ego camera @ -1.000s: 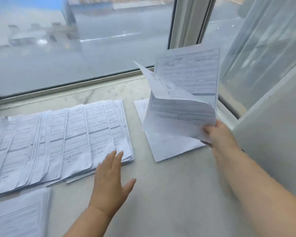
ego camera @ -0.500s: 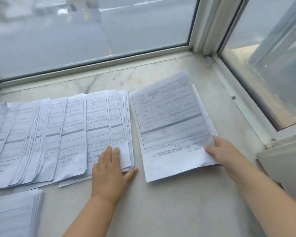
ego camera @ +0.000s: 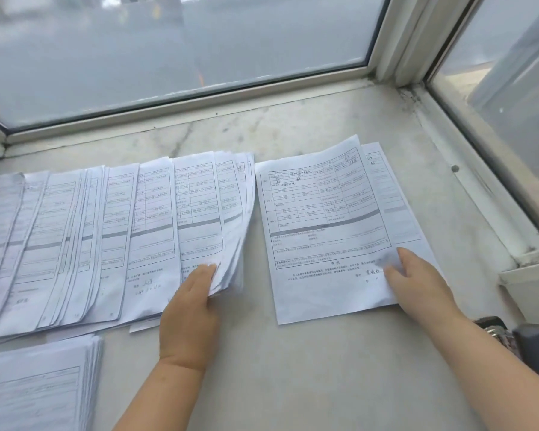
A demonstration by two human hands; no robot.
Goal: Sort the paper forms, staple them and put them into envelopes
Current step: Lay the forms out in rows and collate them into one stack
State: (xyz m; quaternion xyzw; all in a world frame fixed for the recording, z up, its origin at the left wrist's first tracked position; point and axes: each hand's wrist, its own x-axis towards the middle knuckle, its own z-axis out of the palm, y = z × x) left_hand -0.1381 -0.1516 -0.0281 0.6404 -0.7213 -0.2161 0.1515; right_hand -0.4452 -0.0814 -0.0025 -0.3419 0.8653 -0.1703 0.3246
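Near the right end of the window sill [ego camera: 293, 384], my right hand [ego camera: 417, 281] rests on the small pile of sorted forms [ego camera: 321, 225], fingers nearly straight and pressing the lower right corner of the top sheet flat; it grips nothing. That pile is only a couple of sheets, the lower one peeking out on the right, so they are not square to each other. Just beside it, toward the left, lies the fanned spread of forms [ego camera: 112, 237], running to the sill's left end. My left hand [ego camera: 190, 309] has its grip clamped on the right edge of that fan, thumb under, fingers on top, lifting a few sheets whose edges curl up.

The main risk, as I judge it, is taking more sheets than I mean to: the fan's edges lie tight together, and a thick pinch mixes sets before stapling. Pulling sideways could drag the neighbouring sheets and wreck the order of the fan. If my right hand lets go early, the loose top sheet may slide on the smooth stone. A further stack [ego camera: 35, 387] sits at the near left edge, close enough to be confused with the fan. I see no stapler or envelopes for certain.
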